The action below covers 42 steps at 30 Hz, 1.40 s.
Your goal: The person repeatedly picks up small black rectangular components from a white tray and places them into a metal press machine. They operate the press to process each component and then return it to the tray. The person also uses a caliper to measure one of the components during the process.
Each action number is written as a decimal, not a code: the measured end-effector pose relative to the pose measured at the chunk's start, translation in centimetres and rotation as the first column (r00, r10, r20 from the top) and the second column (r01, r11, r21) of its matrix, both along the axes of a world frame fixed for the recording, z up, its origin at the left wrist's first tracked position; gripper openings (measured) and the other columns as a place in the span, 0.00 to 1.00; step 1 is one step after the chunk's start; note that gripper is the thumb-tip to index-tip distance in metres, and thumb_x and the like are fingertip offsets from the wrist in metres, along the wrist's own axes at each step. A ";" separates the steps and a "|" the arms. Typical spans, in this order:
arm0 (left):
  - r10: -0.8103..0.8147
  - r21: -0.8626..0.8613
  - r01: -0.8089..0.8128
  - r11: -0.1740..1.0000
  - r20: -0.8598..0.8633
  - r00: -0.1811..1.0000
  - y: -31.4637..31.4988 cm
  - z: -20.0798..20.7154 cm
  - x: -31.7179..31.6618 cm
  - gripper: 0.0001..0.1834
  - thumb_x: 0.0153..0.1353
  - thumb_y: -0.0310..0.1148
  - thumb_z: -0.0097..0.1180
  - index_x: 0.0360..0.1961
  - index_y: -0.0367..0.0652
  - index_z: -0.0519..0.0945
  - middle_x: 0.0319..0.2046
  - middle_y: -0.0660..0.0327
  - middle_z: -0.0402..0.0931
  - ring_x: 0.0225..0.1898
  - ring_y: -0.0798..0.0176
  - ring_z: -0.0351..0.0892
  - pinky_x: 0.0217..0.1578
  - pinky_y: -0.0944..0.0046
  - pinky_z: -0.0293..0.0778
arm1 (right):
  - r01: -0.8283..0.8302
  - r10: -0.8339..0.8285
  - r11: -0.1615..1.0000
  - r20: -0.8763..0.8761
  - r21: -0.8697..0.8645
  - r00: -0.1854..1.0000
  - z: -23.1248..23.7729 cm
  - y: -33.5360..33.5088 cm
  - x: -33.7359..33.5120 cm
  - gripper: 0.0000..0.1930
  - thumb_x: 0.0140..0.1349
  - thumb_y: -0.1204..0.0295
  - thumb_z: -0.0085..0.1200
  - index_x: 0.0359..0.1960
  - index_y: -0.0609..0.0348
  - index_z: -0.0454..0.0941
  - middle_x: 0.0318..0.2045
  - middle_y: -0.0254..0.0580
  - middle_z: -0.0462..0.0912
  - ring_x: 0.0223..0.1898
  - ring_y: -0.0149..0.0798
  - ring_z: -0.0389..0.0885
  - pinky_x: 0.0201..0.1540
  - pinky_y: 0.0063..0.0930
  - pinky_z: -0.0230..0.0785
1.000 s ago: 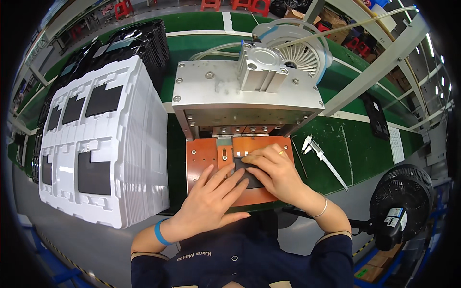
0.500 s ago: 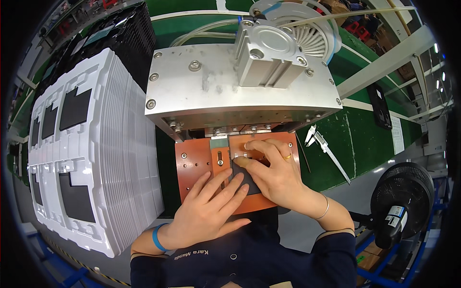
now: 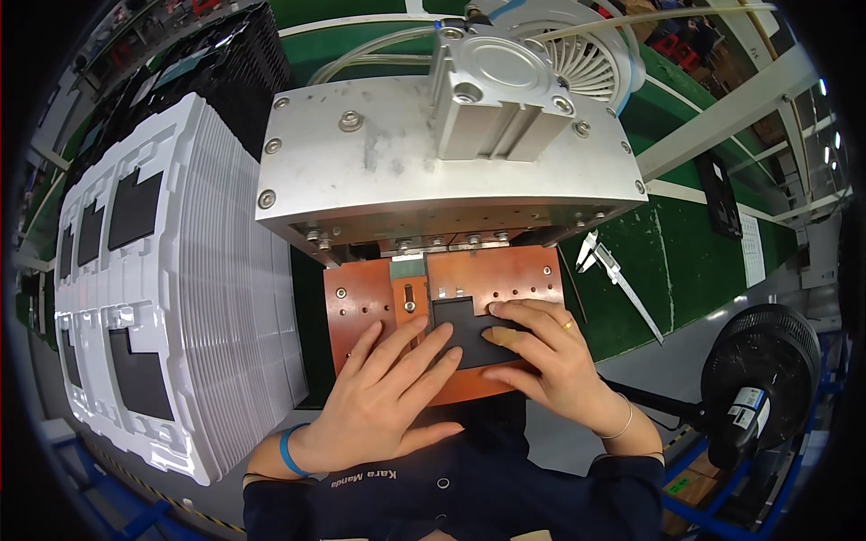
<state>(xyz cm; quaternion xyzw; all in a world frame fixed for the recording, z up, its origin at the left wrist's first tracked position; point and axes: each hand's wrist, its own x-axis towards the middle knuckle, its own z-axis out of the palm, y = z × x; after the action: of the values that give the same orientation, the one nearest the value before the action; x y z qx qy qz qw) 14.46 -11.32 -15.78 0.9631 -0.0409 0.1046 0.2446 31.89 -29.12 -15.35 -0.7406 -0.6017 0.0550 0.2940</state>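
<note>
- Thru the head cam I see the flat black sheet w/ a notched corner [image 3: 467,338]. It lies on the flat orange plate [image 3: 523,266], its left edge beside the narrow orange block w/ a slot [image 3: 419,293]; the notch is at far right corner.
- L hand [image 3: 379,397]: palm down, fingers stretched and spread; some fingertips are at left part of the sheet, index tip at the block. It grips nothing that I can see.
- R hand [image 3: 550,356]: half open, fingers loosely bent; index and middle tips are at right part of the sheet, thumb apart from them. If it is pressing, I cannot tell.
- Behind the plate stands the silver metal press [image 3: 361,153]; the round white fan [image 3: 591,72] is at its back.
- On left side, the tall stack of white plastic trays [image 3: 234,270], w/ similar notched black pcs in top pockets; black plastic trays [image 3: 244,72] are piled behind.
- On right side, the green table top [image 3: 686,261] w/ the silver sliding caliper [image 3: 622,284]. Further right, the round black fan [image 3: 762,361].
</note>
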 end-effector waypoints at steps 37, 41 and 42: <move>0.073 -0.010 -0.075 0.997 -0.174 0.982 0.9 -0.2 2.2 0.41 0.52 0.63 0.61 0.62 0.50 0.75 0.68 0.57 0.63 0.69 0.44 0.56 0.65 0.35 0.51 | 0.002 -0.001 0.999 -0.033 0.040 0.999 -0.3 3.2 3.3 0.16 0.46 0.66 0.71 0.37 0.56 0.84 0.42 0.39 0.83 0.40 0.41 0.77 0.44 0.30 0.70; 0.069 -0.012 -0.072 0.997 -0.174 0.982 1.0 -0.2 2.2 0.41 0.52 0.63 0.61 0.62 0.51 0.75 0.68 0.57 0.62 0.68 0.43 0.56 0.66 0.36 0.50 | 0.009 -0.008 1.000 -0.043 0.029 0.999 -0.3 3.1 3.2 0.16 0.46 0.66 0.71 0.37 0.56 0.84 0.39 0.39 0.82 0.38 0.41 0.78 0.42 0.29 0.69; 0.068 -0.011 -0.071 0.997 -0.174 0.982 1.0 -0.3 2.2 0.41 0.52 0.63 0.61 0.62 0.51 0.74 0.68 0.57 0.62 0.68 0.43 0.56 0.66 0.36 0.50 | 0.012 -0.011 1.000 -0.043 0.027 0.999 -0.3 3.1 3.2 0.16 0.46 0.66 0.71 0.37 0.55 0.84 0.39 0.39 0.82 0.37 0.40 0.78 0.42 0.30 0.69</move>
<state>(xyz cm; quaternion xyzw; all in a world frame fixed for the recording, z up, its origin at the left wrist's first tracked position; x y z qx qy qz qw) 16.69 -10.31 -16.05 0.9673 0.0149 0.0292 0.2516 35.13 -26.06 -15.65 -0.7386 -0.5916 0.0609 0.3174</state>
